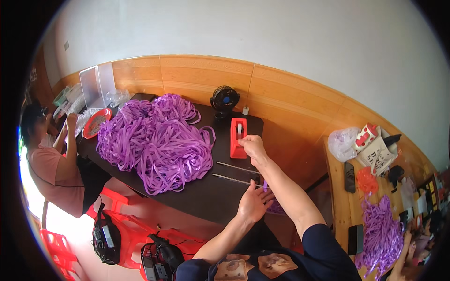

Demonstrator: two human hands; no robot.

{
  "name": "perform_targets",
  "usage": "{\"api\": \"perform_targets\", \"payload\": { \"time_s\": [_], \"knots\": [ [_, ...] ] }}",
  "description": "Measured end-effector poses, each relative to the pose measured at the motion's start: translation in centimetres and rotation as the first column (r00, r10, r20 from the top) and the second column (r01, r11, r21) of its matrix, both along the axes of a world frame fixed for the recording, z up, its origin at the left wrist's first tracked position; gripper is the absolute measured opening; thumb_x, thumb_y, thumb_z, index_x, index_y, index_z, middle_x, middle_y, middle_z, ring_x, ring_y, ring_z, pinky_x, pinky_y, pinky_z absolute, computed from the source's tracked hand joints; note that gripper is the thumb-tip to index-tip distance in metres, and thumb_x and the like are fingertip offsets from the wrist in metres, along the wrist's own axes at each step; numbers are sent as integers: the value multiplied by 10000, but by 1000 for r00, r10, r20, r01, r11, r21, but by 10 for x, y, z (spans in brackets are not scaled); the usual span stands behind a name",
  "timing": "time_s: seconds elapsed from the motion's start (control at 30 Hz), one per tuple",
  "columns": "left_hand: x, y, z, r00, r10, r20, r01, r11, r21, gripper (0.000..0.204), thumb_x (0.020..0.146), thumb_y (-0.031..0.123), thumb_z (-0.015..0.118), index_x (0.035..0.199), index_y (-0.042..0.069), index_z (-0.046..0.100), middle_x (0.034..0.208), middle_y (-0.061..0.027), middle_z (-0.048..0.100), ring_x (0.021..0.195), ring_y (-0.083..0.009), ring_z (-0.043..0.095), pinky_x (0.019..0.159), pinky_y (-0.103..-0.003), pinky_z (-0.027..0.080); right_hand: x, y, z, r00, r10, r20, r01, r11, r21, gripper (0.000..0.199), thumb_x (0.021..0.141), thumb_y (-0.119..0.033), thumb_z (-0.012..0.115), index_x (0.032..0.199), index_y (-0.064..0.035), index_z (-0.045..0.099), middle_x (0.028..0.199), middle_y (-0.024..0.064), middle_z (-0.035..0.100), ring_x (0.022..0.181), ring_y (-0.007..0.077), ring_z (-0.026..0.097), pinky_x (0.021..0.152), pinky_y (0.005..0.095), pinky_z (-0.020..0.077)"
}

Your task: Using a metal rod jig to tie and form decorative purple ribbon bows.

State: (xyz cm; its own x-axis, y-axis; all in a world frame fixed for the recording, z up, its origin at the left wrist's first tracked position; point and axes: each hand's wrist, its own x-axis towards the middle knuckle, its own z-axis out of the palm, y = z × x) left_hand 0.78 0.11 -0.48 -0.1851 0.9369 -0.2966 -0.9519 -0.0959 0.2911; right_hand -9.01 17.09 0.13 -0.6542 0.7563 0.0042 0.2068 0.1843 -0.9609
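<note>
**Tape drawn from a dispenser beside a ribbon heap**

While the right hand (252,144) reaches to the red tape dispenser (238,137), its fingertips pinch at the tape end, apparently to pull off a strip. Nearer the body, the left hand (253,203) lies open, fingers spread, holding a purple ribbon piece (265,186) at the dark table (206,196) edge. Two thin rods (236,167) lie between the hands; purple ribbon heap (157,140) sits well to the left.

Small purple piece (265,186) mostly hidden behind right forearm; tape (239,128) too small to read.
</note>
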Motion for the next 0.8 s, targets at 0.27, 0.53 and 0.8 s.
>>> {"api": "perform_targets", "payload": {
  "time_s": [0.27,0.53,0.8],
  "knots": [
    [-3,1,-6,998,36,45,-33,998,-50,814,949,552,373,1427,-76,171,1429,-198,335,1325,-301,325,1115,-434,208,13,-32,30,946,12,-325,-81,976,-200,105,859,-55,619,763,-22,649,711,-10,598,651,44,496,597,216,373],
    [-1,0,-2,999,44,-3,-44,999,-26,686,972,537,311,1327,-46,381,1356,-157,445,1257,-270,402,1068,-417,263,38,-40,-13,979,13,-203,15,991,133,160,852,-103,652,716,-21,633,664,-47,544,607,28,423,527,219,310],
    [3,-1,-5,998,51,23,-50,998,-22,706,966,532,340,1357,-55,324,1337,-173,446,1258,-283,399,1066,-422,267,40,-21,-36,996,24,-89,3,957,291,187,809,-87,674,676,29,610,683,46,554,635,129,486,561,307,383]
  ]
}}
